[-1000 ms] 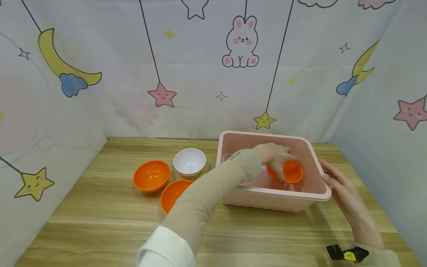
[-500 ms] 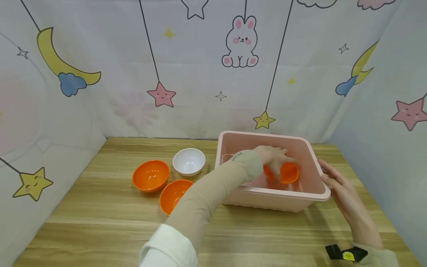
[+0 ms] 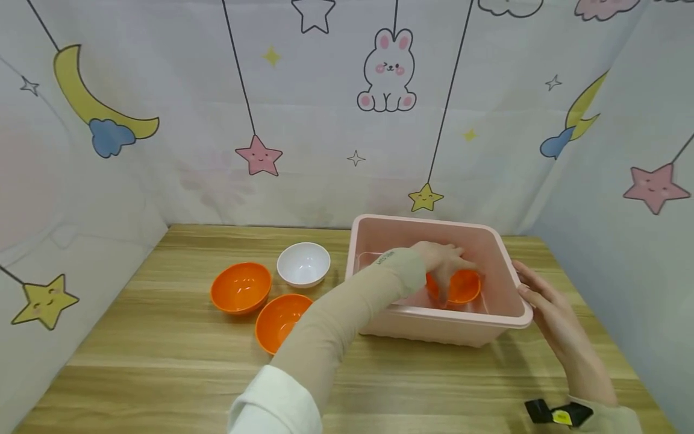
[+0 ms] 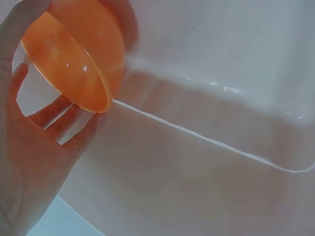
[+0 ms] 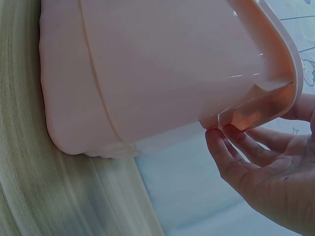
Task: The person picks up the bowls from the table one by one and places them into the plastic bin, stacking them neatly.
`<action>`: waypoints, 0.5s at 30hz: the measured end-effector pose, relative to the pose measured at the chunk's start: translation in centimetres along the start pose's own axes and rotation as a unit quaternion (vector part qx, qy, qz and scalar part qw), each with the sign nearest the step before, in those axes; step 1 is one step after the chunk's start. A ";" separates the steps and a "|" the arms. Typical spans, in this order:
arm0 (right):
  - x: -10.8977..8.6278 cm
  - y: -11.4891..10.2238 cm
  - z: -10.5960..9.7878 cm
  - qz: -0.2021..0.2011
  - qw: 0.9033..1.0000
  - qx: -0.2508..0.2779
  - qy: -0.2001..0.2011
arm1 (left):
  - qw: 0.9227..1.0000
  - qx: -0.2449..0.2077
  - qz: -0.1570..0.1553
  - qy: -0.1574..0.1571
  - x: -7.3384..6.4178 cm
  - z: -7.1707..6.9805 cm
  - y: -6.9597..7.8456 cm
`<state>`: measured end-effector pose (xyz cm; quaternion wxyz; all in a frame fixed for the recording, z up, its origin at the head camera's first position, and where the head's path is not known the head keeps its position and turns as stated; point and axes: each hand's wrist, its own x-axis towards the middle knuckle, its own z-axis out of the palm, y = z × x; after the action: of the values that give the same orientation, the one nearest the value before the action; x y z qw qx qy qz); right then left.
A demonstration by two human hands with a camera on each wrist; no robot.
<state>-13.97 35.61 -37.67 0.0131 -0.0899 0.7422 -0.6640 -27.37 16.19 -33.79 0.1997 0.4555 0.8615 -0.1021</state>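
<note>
Inside the pink plastic bin, my left hand holds an orange bowl. In the left wrist view the bowl lies tilted, with the left hand's fingertips along its rim and the thumb on the opposite side. My right hand grips the bin's right rim. The right wrist view shows that hand from below, thumb over the edge and fingers under the lip of the bin.
Left of the bin stand a white bowl and two orange bowls, one farther left and one nearer, partly covered by the left sleeve. A patterned cloth hangs behind the wooden table.
The left hand and its orange bowl have shifted slightly left inside the bin, and the bowl's tilt has altered. The right hand keeps its hold on the rim. The head view has turned slightly right.
</note>
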 end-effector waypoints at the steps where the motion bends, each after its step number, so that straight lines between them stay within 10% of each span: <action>1: 0.0 0.0 0.0 0.000 1.000 0.000 0.000 | 1.000 0.001 -0.003 -0.001 -0.1 0.0 0.0; 15: 0.0 0.0 0.2 -0.008 1.000 -0.002 0.003 | 1.000 0.007 0.000 0.013 -0.5 0.4 0.2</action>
<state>-13.93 35.42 -37.68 0.0057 -0.0942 0.7426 -0.6631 -26.87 15.74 -33.92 0.1858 0.4582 0.8632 -0.1019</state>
